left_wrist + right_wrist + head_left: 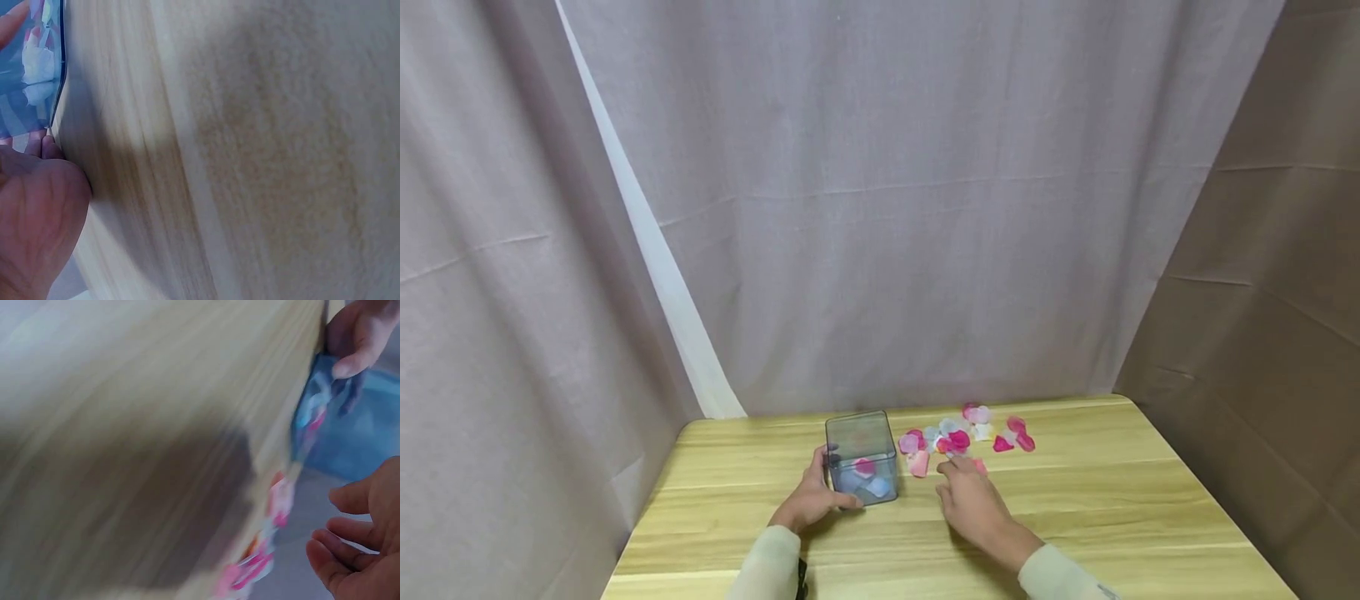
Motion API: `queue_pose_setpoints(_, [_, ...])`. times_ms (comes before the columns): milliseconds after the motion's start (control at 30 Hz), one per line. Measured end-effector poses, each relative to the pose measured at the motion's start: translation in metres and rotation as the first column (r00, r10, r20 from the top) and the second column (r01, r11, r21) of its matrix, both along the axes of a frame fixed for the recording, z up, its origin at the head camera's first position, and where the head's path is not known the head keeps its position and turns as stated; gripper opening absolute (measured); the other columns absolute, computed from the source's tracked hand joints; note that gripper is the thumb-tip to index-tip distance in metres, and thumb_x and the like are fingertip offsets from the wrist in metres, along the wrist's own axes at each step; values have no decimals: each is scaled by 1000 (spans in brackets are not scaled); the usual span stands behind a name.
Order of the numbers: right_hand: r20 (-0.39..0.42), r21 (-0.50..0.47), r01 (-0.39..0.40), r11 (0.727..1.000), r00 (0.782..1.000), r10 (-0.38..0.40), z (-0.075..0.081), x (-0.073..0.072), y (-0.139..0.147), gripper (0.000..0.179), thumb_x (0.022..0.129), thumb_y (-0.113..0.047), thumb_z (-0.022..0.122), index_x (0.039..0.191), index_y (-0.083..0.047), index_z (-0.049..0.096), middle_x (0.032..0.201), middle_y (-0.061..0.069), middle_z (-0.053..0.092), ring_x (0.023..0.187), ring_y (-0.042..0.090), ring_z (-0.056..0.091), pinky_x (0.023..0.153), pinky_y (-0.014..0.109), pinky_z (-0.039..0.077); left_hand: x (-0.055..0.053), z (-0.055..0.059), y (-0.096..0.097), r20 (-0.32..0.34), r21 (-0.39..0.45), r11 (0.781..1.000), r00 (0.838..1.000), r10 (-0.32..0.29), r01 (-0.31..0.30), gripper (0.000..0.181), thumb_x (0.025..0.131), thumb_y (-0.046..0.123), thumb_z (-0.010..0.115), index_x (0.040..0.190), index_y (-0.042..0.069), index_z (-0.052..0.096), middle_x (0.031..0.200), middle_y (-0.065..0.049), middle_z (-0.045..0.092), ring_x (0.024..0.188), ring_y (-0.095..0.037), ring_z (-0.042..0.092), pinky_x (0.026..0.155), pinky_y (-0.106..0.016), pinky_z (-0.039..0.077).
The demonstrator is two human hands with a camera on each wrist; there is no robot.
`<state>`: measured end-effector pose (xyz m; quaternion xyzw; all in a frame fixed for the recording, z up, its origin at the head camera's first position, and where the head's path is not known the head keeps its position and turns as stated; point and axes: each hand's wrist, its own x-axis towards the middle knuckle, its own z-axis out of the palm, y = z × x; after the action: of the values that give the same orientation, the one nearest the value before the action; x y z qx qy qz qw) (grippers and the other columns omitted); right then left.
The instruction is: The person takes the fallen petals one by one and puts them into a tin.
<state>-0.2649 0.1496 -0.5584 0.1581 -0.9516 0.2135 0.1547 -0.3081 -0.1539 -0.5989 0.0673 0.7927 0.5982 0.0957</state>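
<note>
My left hand (811, 500) grips a see-through grey plastic box (856, 432) at its left side, thumb along the near wall and fingers round the far left. Inside the box lie a pink petal (864, 467) and pale blue ones (878, 486). To the right, my right hand (976, 510) reaches over the near edge of a loose spread of petals (957, 442) in pink, white and pale blue. In the right wrist view its fingers (350, 532) are loosely bent and apart from the thumb, with nothing seen between them.
A light wooden table (1112, 492) carries everything. More dark pink petals (1021, 433) lie at the right of the spread, and a few petals (976, 412) sit near the table's back edge. Grey curtains (925, 250) hang behind and at the sides.
</note>
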Motion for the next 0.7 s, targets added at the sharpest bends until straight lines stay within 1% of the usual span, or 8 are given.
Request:
queue_pose_setpoints(67, [18,22,26,999,999,-27,-8,-7,10,25,91,-8,79,114,1,74,113,11,71,110,29,67,98,46,62,0,-1,0,-2,5,1000,1000,4,-4,112,67,9,97,158,12,33,154,-18,51,147,-42,42,130,-72,16])
queue_pose_setpoints(167, [38,91,67,994,997,-71,-22,-21,27,25,92,-8,78,115,1,72,111,10,65,105,26,60,93,44,61,1,-2,0,-17,7,1000,1000,1,-1,111,67,11,98,157,10,33,153,-20,51,147,-43,41,130,-73,16])
queue_pose_setpoints(200, [47,113,80,990,995,-85,-26,-25,34,26,92,-8,77,116,2,71,109,11,63,103,26,58,92,44,61,1,-2,0,-28,-8,1000,1000,-5,5,111,68,12,98,158,9,32,153,-20,50,147,-43,41,129,-73,17])
queue_pose_setpoints(300, [85,158,96,983,990,-110,-35,-38,51,24,93,-6,74,114,4,69,107,13,62,102,28,59,89,45,61,2,-2,0,-35,-8,1000,999,-19,19,114,69,13,97,159,5,29,154,-23,49,146,-45,40,128,-75,18])
queue_pose_setpoints(367, [114,152,92,984,987,-110,-38,-46,60,20,94,-5,73,111,3,69,104,13,63,98,29,62,86,46,61,2,-2,0,-22,-4,1000,1000,-21,21,115,70,13,97,160,5,27,155,-24,48,146,-45,40,128,-75,17])
queue_pose_setpoints(467, [133,141,72,987,987,-92,-39,-55,69,3,95,-3,70,98,-3,71,95,9,63,86,24,64,76,44,60,3,-1,0,11,13,1000,1000,-12,12,116,69,10,96,161,6,27,156,-22,48,146,-44,42,130,-73,16])
queue_pose_setpoints(567, [115,154,46,987,991,-64,-37,-62,74,14,95,1,68,85,-9,67,87,5,61,77,21,61,69,41,56,2,0,1,18,11,1000,1000,-9,9,115,69,7,95,162,7,27,157,-22,48,146,-45,43,129,-73,17])
queue_pose_setpoints(700, [44,189,19,982,999,-28,-34,-66,75,22,91,6,65,77,-11,61,82,6,60,75,24,63,68,43,56,1,2,2,8,13,1000,1000,-6,6,114,69,4,94,161,6,27,157,-23,48,147,-45,42,129,-73,19])
